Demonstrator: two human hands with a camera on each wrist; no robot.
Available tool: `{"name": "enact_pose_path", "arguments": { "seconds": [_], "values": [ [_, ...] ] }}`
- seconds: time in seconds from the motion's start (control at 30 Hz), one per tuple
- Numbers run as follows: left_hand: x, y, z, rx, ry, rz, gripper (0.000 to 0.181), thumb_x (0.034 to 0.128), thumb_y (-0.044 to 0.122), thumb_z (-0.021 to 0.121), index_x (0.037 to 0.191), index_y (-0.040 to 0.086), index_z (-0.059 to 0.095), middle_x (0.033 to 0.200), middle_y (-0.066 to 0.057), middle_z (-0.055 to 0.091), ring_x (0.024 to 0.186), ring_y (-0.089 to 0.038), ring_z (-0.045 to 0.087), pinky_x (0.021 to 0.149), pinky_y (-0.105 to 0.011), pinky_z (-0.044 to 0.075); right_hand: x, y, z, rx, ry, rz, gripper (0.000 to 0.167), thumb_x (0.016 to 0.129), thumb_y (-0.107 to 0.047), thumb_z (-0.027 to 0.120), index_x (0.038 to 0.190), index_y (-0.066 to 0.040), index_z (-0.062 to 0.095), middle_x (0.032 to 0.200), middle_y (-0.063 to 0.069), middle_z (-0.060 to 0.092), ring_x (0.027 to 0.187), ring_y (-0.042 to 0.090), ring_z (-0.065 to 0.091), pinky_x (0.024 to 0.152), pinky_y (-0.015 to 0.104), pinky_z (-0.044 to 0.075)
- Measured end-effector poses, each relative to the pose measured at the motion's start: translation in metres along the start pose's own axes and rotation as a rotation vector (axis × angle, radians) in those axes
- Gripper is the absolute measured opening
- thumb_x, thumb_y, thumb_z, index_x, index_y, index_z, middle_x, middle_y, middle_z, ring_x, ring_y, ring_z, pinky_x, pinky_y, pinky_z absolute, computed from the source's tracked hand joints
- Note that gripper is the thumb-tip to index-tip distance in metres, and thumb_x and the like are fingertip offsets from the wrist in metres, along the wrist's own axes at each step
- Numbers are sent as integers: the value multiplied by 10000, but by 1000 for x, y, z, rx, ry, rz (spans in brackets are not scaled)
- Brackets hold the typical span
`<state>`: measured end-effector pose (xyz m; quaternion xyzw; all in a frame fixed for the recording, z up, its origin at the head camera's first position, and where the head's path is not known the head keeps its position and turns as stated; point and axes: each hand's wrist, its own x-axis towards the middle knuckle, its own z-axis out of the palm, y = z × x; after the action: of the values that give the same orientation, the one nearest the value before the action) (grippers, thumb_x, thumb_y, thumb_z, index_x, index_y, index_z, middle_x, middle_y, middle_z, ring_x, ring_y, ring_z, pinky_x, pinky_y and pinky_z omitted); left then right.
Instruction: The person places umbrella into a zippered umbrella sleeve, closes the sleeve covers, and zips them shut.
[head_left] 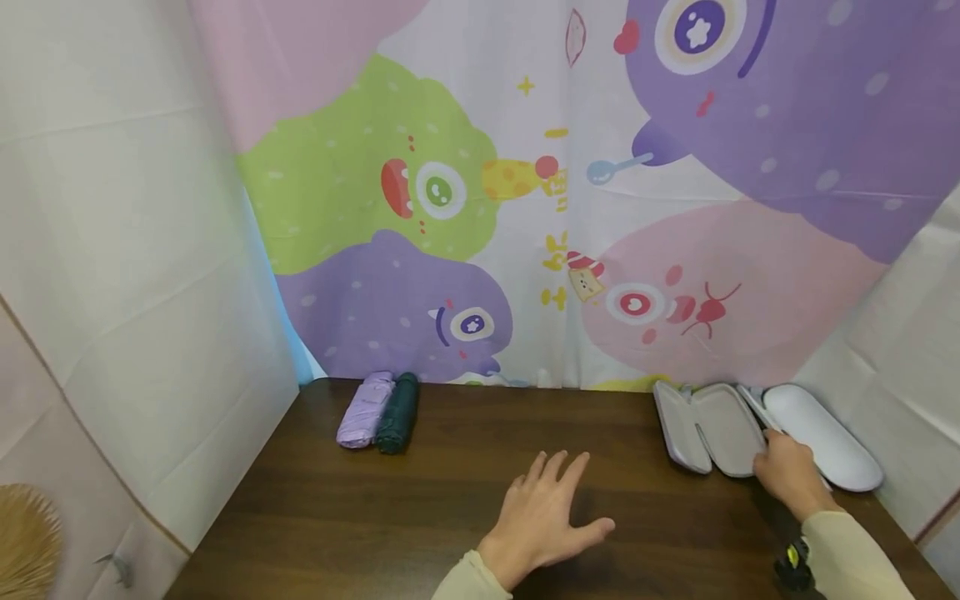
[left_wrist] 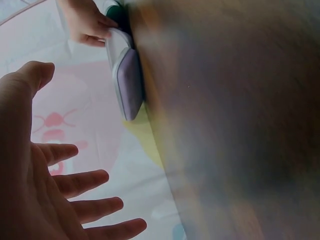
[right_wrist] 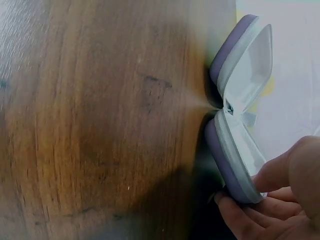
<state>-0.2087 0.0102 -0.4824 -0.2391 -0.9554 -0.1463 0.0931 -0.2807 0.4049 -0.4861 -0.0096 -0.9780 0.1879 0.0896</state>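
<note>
An open lavender zip case (head_left: pixel 727 429) with a pale lining lies at the table's back right, its two halves spread apart. My right hand (head_left: pixel 793 475) pinches the rim of its right half. In the right wrist view the thumb of the right hand (right_wrist: pixel 280 195) is at the inner edge of the lavender case (right_wrist: pixel 227 160), with the fingers outside and below. Nearer the middle, my left hand (head_left: pixel 542 518) hovers over the table with fingers spread, holding nothing. A second open case (head_left: pixel 821 437), pale inside, lies right of the lavender one; its dark green shell (left_wrist: pixel 116 14) shows in the left wrist view.
Two folded compact umbrellas, one lilac (head_left: pixel 366 410) and one dark green (head_left: pixel 397 412), lie side by side at the back left of the brown wooden table (head_left: pixel 337 517). A cartoon-printed cloth (head_left: pixel 525 333) hangs behind the table, with pale cloth walls on both sides.
</note>
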Motion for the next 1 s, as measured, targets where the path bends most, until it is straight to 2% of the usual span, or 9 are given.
{"name": "enact_pose_path", "arguments": {
  "seconds": [0.23, 0.4, 0.63, 0.73, 0.87, 1.0],
  "values": [
    [5, -3, -2, -29, -9, -14, 884, 889, 820, 476, 1586, 284, 390, 1524, -80, 535, 1376, -381, 536, 944, -557, 554, 0, 3, 1, 19, 6, -2, 429, 827, -11, 505, 1166, 248, 548, 1092, 445, 618, 949, 634, 592, 755, 641, 501],
    [9, -6, -6, -62, -12, -43, 887, 897, 813, 468, 1593, 270, 381, 1520, -81, 540, 1379, -379, 532, 953, -567, 550, -2, 1, 2, 26, 6, -18, 440, 829, -32, 551, 1155, 264, 569, 1093, 425, 642, 951, 589, 624, 769, 624, 519],
    [15, -8, -14, -98, -2, -56, 889, 906, 805, 462, 1605, 265, 358, 1527, -95, 533, 1378, -376, 535, 950, -572, 550, -5, -8, 4, 18, 27, -61, 434, 817, -43, 619, 1117, 269, 586, 1051, 405, 669, 987, 583, 639, 815, 631, 522],
    [18, -9, -14, -118, -8, -67, 898, 905, 806, 463, 1609, 260, 355, 1535, -103, 524, 1376, -367, 538, 937, -564, 557, -8, -12, 5, 35, 5, -62, 434, 847, -41, 626, 1136, 277, 574, 1048, 413, 666, 953, 557, 656, 778, 608, 542],
    [22, -9, -15, -164, -7, -79, 916, 904, 811, 458, 1608, 232, 363, 1542, -113, 514, 1371, -344, 544, 913, -553, 570, -11, -18, 7, 56, -16, -58, 438, 879, -54, 648, 1161, 272, 570, 1042, 401, 673, 921, 521, 675, 751, 584, 556],
    [26, -5, -16, -233, -6, -98, 919, 911, 812, 442, 1615, 229, 346, 1559, -101, 496, 1378, -309, 540, 915, -543, 570, -15, -29, 10, 71, -20, -44, 450, 893, -76, 648, 1191, 253, 570, 1068, 387, 679, 957, 526, 675, 774, 583, 559]
  ]
}}
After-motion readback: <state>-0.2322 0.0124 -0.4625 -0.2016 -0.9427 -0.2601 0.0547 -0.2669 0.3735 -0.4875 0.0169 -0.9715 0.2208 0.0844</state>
